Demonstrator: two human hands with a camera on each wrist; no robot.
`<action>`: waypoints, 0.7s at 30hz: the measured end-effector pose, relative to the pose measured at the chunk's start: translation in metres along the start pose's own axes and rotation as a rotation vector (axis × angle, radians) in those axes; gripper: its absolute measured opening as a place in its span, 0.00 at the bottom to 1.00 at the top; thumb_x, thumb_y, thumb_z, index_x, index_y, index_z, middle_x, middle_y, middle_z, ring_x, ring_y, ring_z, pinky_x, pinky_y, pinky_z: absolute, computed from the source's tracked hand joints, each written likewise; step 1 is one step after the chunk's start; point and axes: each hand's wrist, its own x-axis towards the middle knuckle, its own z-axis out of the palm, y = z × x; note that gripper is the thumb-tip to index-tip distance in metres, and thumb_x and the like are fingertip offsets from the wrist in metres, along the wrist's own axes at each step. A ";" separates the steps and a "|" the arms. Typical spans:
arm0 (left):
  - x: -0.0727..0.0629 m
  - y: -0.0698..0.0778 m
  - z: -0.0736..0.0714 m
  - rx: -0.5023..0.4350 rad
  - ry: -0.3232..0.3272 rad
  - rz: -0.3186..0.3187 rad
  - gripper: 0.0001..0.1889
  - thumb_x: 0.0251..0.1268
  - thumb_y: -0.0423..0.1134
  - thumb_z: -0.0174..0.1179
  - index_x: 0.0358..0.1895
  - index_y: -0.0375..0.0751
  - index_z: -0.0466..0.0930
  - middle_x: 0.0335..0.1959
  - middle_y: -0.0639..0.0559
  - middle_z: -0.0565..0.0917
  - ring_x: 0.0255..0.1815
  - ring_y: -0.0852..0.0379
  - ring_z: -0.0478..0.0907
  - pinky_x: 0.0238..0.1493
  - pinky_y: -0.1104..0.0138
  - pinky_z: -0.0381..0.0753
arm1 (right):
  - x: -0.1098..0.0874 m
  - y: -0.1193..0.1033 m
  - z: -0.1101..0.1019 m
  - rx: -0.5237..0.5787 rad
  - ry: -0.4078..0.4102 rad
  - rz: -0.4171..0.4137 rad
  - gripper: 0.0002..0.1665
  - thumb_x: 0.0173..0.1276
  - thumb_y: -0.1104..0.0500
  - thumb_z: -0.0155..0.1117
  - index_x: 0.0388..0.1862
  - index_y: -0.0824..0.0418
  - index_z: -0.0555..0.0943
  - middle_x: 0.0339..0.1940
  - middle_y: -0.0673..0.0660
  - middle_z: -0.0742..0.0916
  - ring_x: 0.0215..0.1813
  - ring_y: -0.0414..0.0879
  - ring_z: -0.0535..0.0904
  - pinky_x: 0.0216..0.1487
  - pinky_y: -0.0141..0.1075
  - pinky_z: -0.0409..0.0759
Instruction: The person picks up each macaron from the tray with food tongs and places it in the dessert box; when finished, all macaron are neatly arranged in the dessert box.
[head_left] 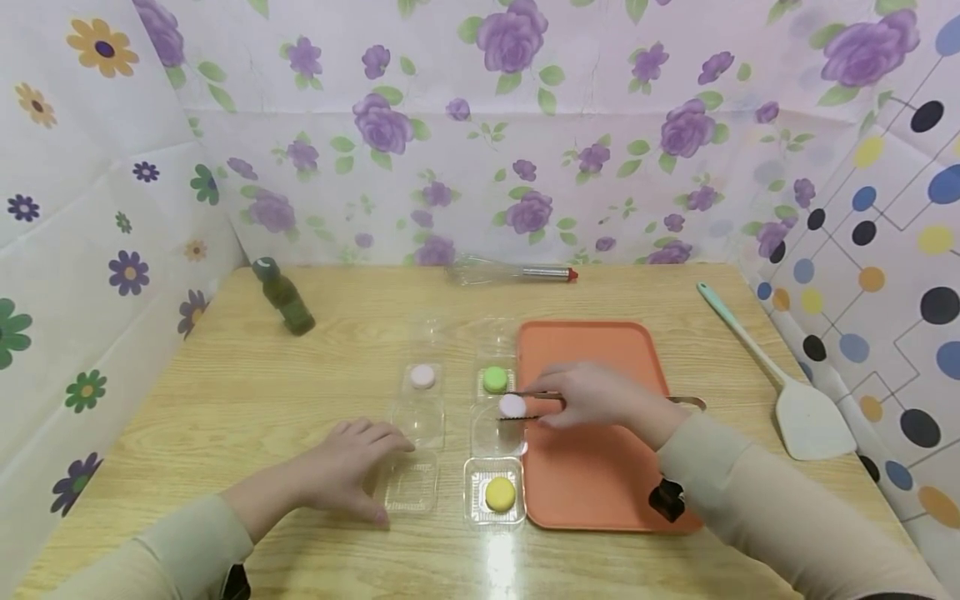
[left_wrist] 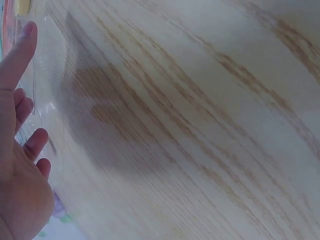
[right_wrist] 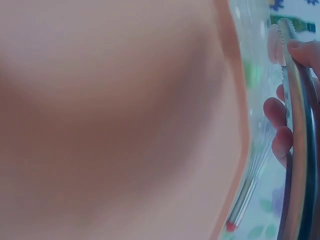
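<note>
My right hand [head_left: 592,393] grips metal tongs [right_wrist: 300,125] above the left edge of the orange tray [head_left: 600,492]. Between the tong tips is a pale pink macaron [head_left: 512,406], over the lid of a clear plastic box. My left hand [head_left: 341,467], thumb and fingers apart, is at the left side of another clear plastic box [head_left: 412,483]. A yellow macaron [head_left: 500,494] sits in the near box beside the tray. Farther back, a green macaron [head_left: 495,379] and a second pale pink macaron [head_left: 423,376] lie in two more boxes.
A whisk [head_left: 517,272] lies along the back edge of the table. At the back left is a dark green bottle [head_left: 283,296]. To the right of the tray lies a pale spatula [head_left: 810,417]. Patterned sheets enclose the back and both sides.
</note>
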 end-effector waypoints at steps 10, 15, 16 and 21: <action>0.001 -0.001 0.001 -0.008 0.008 0.004 0.46 0.34 0.62 0.71 0.62 0.49 0.68 0.60 0.54 0.70 0.53 0.55 0.64 0.56 0.52 0.62 | 0.030 -0.033 0.009 0.017 -0.099 -0.100 0.23 0.57 0.51 0.66 0.52 0.56 0.81 0.42 0.48 0.83 0.37 0.37 0.76 0.43 0.32 0.77; 0.001 -0.002 0.000 -0.012 0.016 0.011 0.47 0.33 0.65 0.70 0.62 0.48 0.69 0.59 0.54 0.71 0.51 0.57 0.64 0.56 0.52 0.61 | 0.042 -0.049 0.013 -0.017 -0.114 -0.162 0.23 0.58 0.50 0.65 0.52 0.56 0.81 0.47 0.48 0.83 0.44 0.39 0.79 0.46 0.31 0.77; 0.001 -0.002 0.000 -0.013 0.016 0.011 0.47 0.33 0.66 0.69 0.62 0.48 0.69 0.59 0.54 0.71 0.51 0.57 0.64 0.56 0.53 0.62 | 0.044 -0.052 0.015 -0.022 -0.122 -0.168 0.23 0.58 0.50 0.65 0.52 0.56 0.81 0.47 0.48 0.83 0.46 0.39 0.79 0.46 0.31 0.77; 0.001 -0.001 0.000 -0.025 0.014 0.002 0.47 0.33 0.66 0.69 0.61 0.48 0.69 0.59 0.56 0.71 0.50 0.58 0.63 0.54 0.53 0.62 | 0.057 -0.067 0.023 -0.012 -0.162 -0.176 0.24 0.59 0.48 0.64 0.54 0.53 0.80 0.47 0.45 0.82 0.46 0.36 0.77 0.45 0.28 0.76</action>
